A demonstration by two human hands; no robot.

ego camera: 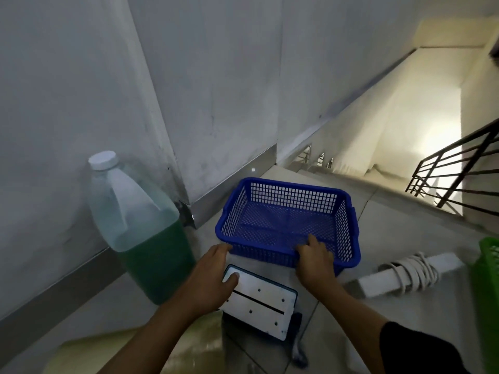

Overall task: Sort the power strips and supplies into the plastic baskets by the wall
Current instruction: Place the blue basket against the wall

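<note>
1. The big clear plastic jug of green liquid [140,228] stands against the grey wall [205,90].
2. The empty blue mesh plastic basket [289,220] sits on the floor by the wall; the right hand [316,259] curls over its near rim, gripping it.
3. A white power strip wrapped in its cord [405,273] lies unsorted between the blue basket and a green basket [486,292].
4. The left hand [213,276], fingers relaxed, rests on a flat white teal-edged box [259,303].
5. Positioning seems underway; loading comes next.

— What is cut off?
— The green basket [487,287] runs past the right edge.
— And hidden?
— The white panel's [259,303] left corner lies under the left hand [213,279]; its lower end blurs.
</note>
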